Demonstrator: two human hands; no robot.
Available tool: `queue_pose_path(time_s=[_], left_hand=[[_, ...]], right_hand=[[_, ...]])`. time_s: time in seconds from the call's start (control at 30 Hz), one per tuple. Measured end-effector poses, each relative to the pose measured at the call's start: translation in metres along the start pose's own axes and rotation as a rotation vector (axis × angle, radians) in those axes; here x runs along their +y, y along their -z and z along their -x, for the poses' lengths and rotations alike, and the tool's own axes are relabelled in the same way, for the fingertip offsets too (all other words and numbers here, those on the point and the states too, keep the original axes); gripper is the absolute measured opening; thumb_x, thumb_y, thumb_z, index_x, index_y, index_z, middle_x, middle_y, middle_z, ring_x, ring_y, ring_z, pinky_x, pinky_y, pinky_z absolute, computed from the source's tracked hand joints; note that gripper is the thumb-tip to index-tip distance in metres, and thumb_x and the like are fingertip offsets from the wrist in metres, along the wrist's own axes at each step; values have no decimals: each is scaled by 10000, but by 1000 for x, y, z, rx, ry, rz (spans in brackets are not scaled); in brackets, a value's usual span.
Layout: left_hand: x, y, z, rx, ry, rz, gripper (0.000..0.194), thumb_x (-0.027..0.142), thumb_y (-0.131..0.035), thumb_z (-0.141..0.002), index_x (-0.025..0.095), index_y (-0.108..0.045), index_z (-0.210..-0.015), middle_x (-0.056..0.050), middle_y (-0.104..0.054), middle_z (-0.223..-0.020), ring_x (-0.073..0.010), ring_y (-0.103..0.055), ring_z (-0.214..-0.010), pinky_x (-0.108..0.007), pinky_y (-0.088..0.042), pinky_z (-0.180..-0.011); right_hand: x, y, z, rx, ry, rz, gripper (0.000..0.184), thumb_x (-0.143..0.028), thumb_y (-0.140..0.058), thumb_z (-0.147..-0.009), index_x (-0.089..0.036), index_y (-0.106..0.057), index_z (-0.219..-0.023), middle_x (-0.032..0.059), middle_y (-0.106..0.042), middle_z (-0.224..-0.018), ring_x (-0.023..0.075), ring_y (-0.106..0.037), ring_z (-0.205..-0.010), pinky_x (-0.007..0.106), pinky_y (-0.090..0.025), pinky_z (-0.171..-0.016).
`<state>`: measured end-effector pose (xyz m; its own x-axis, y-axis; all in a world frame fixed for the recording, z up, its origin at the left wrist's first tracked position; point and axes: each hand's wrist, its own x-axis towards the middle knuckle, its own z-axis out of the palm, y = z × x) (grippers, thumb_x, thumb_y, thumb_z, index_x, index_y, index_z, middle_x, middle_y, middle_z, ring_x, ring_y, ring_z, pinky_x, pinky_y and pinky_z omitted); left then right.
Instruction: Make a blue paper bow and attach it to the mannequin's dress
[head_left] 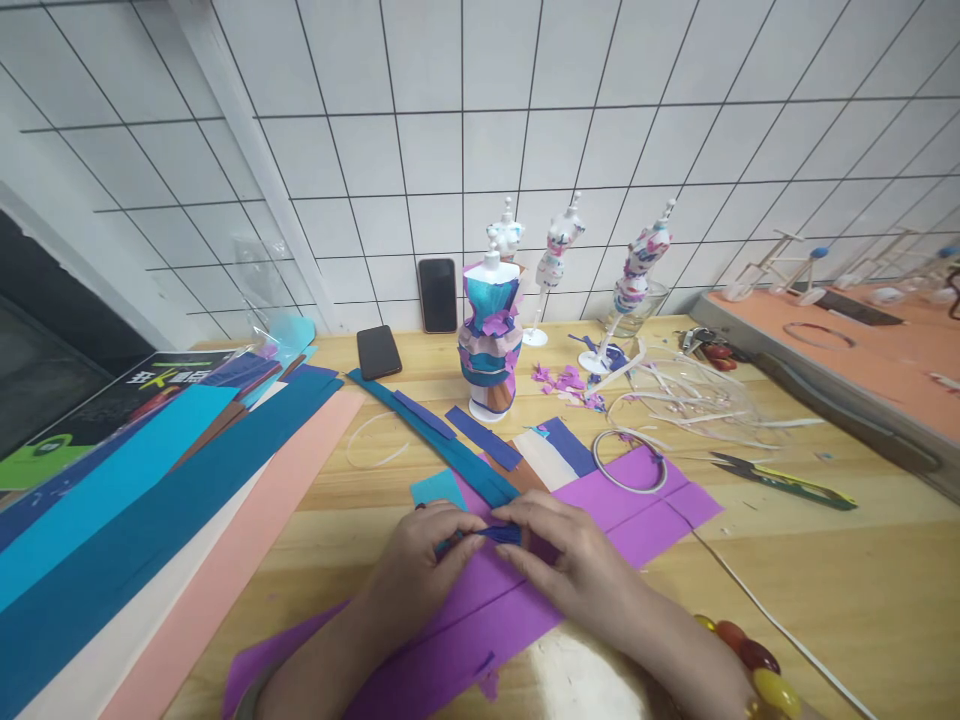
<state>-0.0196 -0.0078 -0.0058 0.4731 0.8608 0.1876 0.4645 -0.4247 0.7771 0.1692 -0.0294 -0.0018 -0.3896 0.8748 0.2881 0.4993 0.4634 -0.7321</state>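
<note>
Both hands pinch a small gathered piece of dark blue crepe paper [501, 534] over a purple paper sheet [637, 505]. The fingertips of my left hand [429, 555] close on its left end, and my right hand [574, 550] grips the right end. Just beyond the fingers lie a long teal strip [450, 450], a dark blue strip [484, 438] and a small teal square [438, 490]. A miniature dress form [491, 340] dressed in teal, purple and pink paper stands behind them.
Long coloured paper sheets [225, 540] cover the left side. Two phones, one lying flat [379, 352], are at the back. Scissors [784, 480], a wire coil [628, 462] and tangled clear strips [697, 390] lie to the right. More small dress forms [645, 260] stand near the tiled wall.
</note>
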Motion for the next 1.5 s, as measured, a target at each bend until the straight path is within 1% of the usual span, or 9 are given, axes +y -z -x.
queue_pose_path(time_s=[0.27, 0.37, 0.53, 0.73, 0.9, 1.0, 1.2, 1.37, 1.5], left_hand=[[2, 1, 0, -17, -15, -11, 139, 144, -514, -795, 201, -638, -817, -26, -663, -779, -162, -585, -764, -275, -439, -699], [3, 1, 0, -11, -25, -12, 127, 150, -521, -790, 202, -634, -809, -20, -660, -763, -156, -583, -740, -270, -442, -684], [5, 1, 2, 12, -3, -1, 162, 190, -585, -750, 208, -619, -907, -17, -653, -795, -153, -581, -739, -277, -456, -700], [4, 1, 0, -19, -19, 9, 112, 165, -534, -788, 191, -642, -803, -29, -661, -767, -163, -584, -760, -278, -445, -699], [2, 1, 1, 3, -25, -29, 104, 156, -529, -785, 182, -627, -806, -31, -648, -754, -160, -577, -728, -276, -440, -676], [3, 1, 1, 11, -27, -37, 105, 152, -522, -782, 189, -619, -800, -25, -641, -756, -155, -572, -723, -274, -438, -675], [6, 0, 2, 18, -29, -28, 180, 177, -574, -743, 209, -589, -920, -13, -630, -805, -156, -557, -747, -285, -437, -705], [6, 0, 3, 7, -52, -42, 75, 163, -560, -749, 186, -588, -814, -19, -615, -772, -161, -550, -754, -287, -419, -700], [6, -1, 4, 4, -56, -54, 54, 149, -541, -755, 182, -574, -782, -20, -610, -755, -163, -548, -750, -291, -407, -695]], right_hand=[[0, 1, -3, 1, 50, -14, 160, -197, -474, -870, -183, -625, -922, 59, -640, -811, 157, -594, -754, 277, -477, -682], [0, 1, -3, 6, 54, -8, 155, -193, -473, -870, -182, -620, -917, 60, -637, -807, 158, -590, -750, 276, -474, -677], [1, -1, -2, 14, 56, 5, 155, -212, -468, -874, -179, -616, -905, 61, -628, -793, 157, -585, -731, 272, -468, -656], [-1, -1, -2, -7, 53, -20, 168, -204, -453, -880, -185, -615, -918, 58, -624, -805, 155, -585, -739, 274, -473, -664], [-3, 1, -2, -9, 47, -33, 195, -169, -466, -864, -197, -605, -997, 63, -631, -858, 163, -588, -791, 287, -474, -706], [-3, 1, -3, -4, 48, -15, 180, -173, -462, -866, -193, -610, -967, 58, -630, -834, 159, -589, -769, 283, -476, -691], [-2, -1, -2, 1, 56, -15, 171, -177, -448, -876, -187, -603, -947, 63, -619, -827, 159, -581, -760, 277, -471, -673], [-4, -2, 0, -30, 62, -45, 171, -162, -446, -875, -183, -605, -935, 62, -609, -814, 157, -572, -751, 278, -465, -663], [-5, -3, 0, -29, 54, -43, 163, -164, -453, -870, -184, -608, -914, 56, -606, -798, 155, -569, -740, 274, -458, -650]])
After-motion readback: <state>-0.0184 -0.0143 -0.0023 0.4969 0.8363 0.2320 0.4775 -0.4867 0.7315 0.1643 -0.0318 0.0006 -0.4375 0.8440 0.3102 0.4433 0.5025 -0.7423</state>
